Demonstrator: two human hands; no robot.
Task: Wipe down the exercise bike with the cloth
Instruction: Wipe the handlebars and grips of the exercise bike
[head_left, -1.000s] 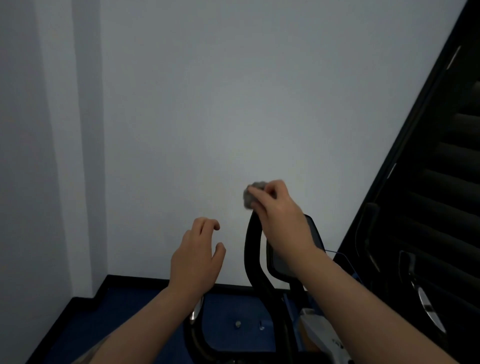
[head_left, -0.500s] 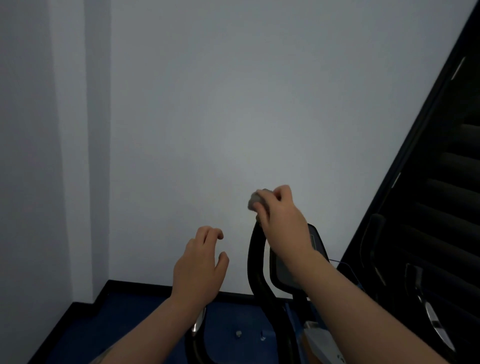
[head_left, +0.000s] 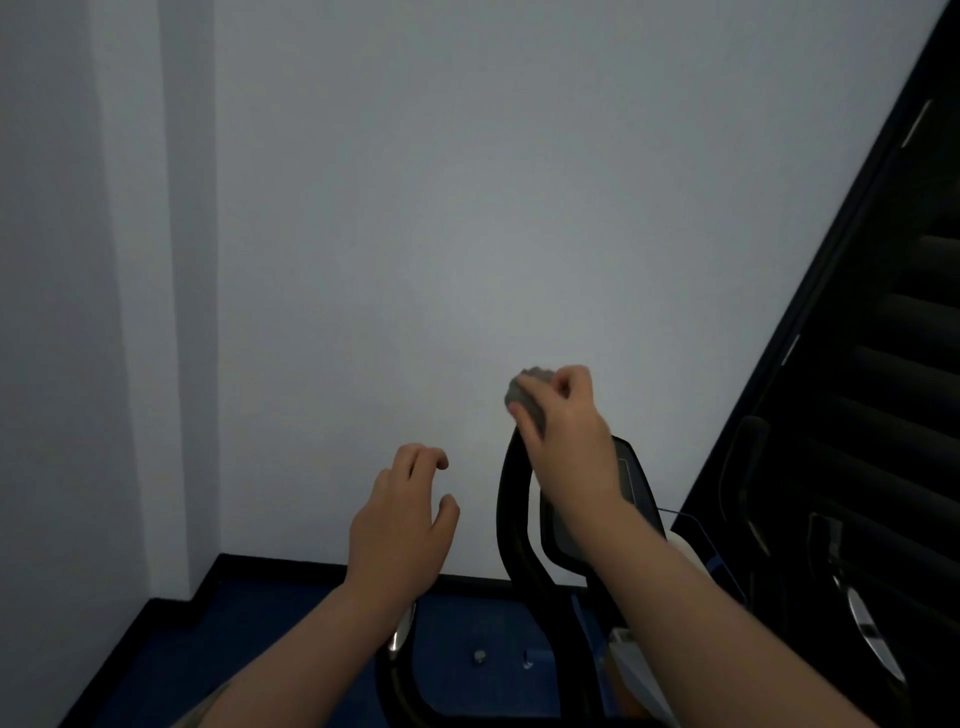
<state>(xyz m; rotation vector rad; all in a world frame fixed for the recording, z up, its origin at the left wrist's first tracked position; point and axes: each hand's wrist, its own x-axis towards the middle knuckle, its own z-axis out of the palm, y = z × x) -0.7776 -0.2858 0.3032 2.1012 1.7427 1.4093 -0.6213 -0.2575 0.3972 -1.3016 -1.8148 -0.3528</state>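
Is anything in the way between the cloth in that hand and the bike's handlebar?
Nothing visible. The right hand grips the grey cloth right at the top of the black handlebar. The left hand hovers apart, to the left, holding nothing.

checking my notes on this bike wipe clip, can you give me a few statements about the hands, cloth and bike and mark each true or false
1. The right hand grips a bunched grey cloth. True.
2. The cloth is at the top of the black handlebar. True.
3. The left hand grips the other handlebar. False: it hovers in the air with loosely curled fingers and holds nothing.
4. The floor by the bike is red. False: it is dark blue.
5. The bike's console sits behind the right forearm, partly hidden by it. True.
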